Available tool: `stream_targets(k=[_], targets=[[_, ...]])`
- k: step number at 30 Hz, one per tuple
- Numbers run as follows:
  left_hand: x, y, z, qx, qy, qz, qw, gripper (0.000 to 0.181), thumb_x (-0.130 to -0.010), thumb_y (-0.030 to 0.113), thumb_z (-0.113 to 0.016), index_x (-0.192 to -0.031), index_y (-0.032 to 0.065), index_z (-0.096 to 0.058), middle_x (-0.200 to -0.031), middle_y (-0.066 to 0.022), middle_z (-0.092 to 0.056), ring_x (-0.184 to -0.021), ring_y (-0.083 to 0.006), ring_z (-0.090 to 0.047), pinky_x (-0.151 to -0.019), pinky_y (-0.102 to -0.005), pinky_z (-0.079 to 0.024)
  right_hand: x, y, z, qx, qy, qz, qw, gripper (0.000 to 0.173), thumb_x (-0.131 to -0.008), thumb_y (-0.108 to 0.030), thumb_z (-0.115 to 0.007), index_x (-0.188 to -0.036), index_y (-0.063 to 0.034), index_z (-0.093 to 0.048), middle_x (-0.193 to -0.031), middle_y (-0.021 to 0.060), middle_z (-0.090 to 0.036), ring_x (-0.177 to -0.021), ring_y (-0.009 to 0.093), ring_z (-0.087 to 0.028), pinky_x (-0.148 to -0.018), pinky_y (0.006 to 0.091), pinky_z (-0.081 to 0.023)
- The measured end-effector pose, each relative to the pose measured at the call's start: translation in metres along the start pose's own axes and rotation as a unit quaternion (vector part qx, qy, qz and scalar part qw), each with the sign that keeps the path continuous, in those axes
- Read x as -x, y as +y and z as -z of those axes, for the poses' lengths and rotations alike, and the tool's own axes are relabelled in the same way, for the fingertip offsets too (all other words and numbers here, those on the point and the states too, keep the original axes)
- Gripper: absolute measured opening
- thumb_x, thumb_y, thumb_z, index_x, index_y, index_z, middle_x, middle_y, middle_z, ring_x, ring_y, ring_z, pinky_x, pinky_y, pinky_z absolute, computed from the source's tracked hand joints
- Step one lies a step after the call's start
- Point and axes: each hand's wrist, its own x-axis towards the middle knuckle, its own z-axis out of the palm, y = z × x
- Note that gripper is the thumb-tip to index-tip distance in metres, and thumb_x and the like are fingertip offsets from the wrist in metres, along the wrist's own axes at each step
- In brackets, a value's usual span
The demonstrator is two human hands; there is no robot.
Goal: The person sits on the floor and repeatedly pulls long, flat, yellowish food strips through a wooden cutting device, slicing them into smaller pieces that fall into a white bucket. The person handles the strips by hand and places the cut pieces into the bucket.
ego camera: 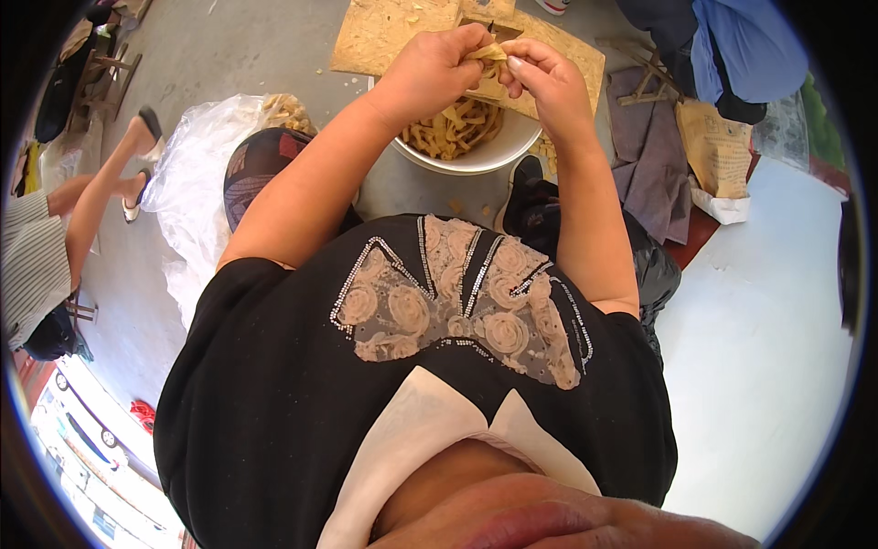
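Both of my hands meet over a board of pressed wood chips (394, 34). My left hand (439, 75) grips one end of a pale yellow, strip-like piece (488, 53); its exact kind cannot be told. The fingertips of my right hand (542, 72) pinch the same piece at its other side. Below the board's near edge stands a white round tub (473, 165), partly filled with yellowish-brown strips (456, 134). A small dark pointed part (490, 27) shows just beyond my fingers, mostly hidden.
A translucent plastic bag (206, 158) with pale pieces (287, 111) lies left of my knee. Another person's legs (103, 192) are at far left. To the right are a wooden stool (645, 82), a grey cloth (645, 151), a brown paper bag (717, 147) and someone in blue clothing (748, 48).
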Motion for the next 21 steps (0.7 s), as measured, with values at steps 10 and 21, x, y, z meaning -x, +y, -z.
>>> stream_targets(k=[10, 21], targets=[[0.001, 0.011, -0.001, 0.222, 0.013, 0.010, 0.975, 0.027, -0.084, 0.000, -0.046, -0.111, 0.0023, -0.044, -0.080, -0.0083, -0.061, -0.067, -0.0140, -0.060, -0.058, -0.0249, -0.048, 0.002, 0.007, 0.002, -0.304, -0.155, -0.101, 0.935, 0.011, -0.090, -0.011, -0.057, -0.089, -0.0004, -0.061, -0.065, -0.0003, -0.057, -0.049, 0.002, -0.041, -0.046, 0.0182, -0.029], [0.005, 0.021, 0.013, 0.334, -0.102, 0.112, 0.930, 0.022, -0.088, 0.010, -0.054, -0.108, 0.0030, -0.052, -0.072, 0.0004, -0.053, -0.059, -0.0071, -0.048, -0.054, -0.0207, -0.038, 0.003, 0.000, 0.007, -0.028, -0.082, -0.059, 0.995, 0.025, -0.092, -0.028, -0.060, -0.080, -0.0055, -0.062, -0.057, -0.0043, -0.048, -0.048, 0.002, -0.037, -0.045, 0.0185, -0.029]])
